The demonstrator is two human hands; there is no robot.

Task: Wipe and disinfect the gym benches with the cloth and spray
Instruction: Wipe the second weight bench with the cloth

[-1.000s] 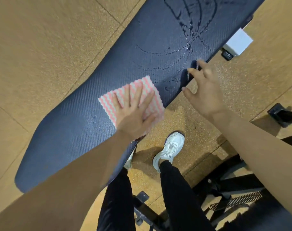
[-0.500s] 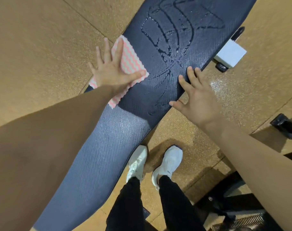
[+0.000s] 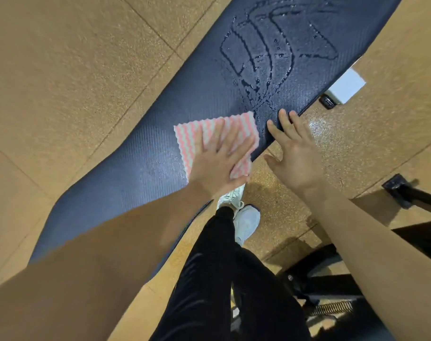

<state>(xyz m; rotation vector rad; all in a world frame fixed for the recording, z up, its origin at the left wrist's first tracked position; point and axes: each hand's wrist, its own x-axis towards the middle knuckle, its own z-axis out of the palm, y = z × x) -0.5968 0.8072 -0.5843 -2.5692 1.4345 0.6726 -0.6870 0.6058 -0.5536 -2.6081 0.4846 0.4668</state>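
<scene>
Warm, even light; edges bend wide-angle.
Wet streaks (image 3: 258, 57) glint on the bench pad (image 3: 140, 168), glare flares off the floor (image 3: 317, 126) beside it, soft shadow pools by the legs (image 3: 209, 279), left forearm (image 3: 111, 254) blurs.

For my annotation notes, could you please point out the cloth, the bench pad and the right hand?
cloth (image 3: 197, 131): head view, its striped corner clear of the fingers.
bench pad (image 3: 126, 183): head view, a bare stretch beside the cloth.
right hand (image 3: 295, 158): head view, the back of the hand.
</scene>
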